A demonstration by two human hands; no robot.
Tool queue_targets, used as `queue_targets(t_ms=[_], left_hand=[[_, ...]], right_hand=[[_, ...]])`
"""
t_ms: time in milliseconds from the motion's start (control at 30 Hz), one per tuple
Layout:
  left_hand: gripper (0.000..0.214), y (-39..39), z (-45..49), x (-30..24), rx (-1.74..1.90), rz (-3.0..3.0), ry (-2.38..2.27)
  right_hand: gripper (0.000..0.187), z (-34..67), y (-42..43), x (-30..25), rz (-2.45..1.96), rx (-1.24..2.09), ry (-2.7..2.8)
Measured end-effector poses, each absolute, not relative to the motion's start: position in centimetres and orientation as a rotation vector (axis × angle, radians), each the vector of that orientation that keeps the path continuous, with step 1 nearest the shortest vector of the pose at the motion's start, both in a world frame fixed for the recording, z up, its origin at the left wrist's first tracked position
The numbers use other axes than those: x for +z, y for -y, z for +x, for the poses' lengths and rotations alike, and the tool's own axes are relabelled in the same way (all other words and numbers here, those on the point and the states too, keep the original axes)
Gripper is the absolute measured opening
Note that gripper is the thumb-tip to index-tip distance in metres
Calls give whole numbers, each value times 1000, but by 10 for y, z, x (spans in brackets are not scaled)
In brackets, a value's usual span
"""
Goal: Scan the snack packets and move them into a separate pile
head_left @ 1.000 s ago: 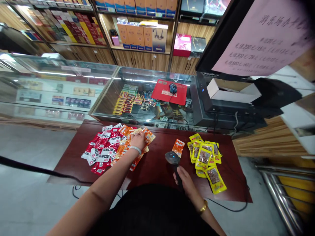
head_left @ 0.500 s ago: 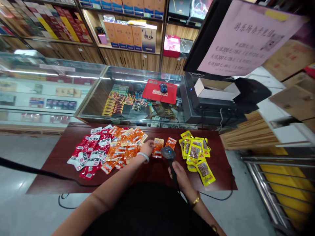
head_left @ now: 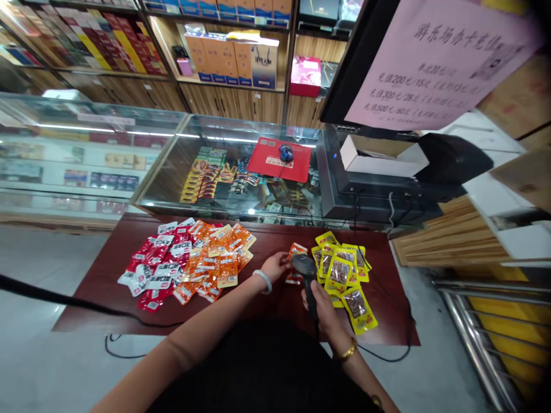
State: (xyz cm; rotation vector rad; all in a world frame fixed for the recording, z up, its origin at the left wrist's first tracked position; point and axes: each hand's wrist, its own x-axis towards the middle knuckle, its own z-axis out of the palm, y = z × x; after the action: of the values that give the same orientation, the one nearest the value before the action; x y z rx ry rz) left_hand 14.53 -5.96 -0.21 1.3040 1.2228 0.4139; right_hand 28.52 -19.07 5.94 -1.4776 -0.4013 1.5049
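Far left of the scanner lie red packets, then piled orange sachets. Just left of it, the left hand has half-curled fingers at a single orange packet, partly hidden by the scanner; whether it pinches, I cannot tell. This packet seems light, soft, slippery, best taken by its edge. The right hand is wrapped around the scanner's handle. Right of it are yellow packets.

The dark red-brown rectangular bench looks like smooth, softly glossy wood. Flat red-and-white packets, flat orange packets and flat yellow packets are shiny plastic film. The black long-handled plastic scanner looks mostly matt. Reflective glass tops the long display case; the silver tubular railing is polished metal, the pink rectangular sheet paper.
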Motion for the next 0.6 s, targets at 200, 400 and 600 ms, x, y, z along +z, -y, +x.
queue_targets(t_ms=[200,400,600], left_hand=[[42,58,73,21,214,1742,-1671],[60,87,-12,32,-177,1804,-2260],[52,85,-24,20,-300,1806,-2227]], right_hand=[[40,284,188,56,-1516,1528,359],[42,268,186,59,-1463,1646,405],[47,259,186,62,-1443,1698,475]])
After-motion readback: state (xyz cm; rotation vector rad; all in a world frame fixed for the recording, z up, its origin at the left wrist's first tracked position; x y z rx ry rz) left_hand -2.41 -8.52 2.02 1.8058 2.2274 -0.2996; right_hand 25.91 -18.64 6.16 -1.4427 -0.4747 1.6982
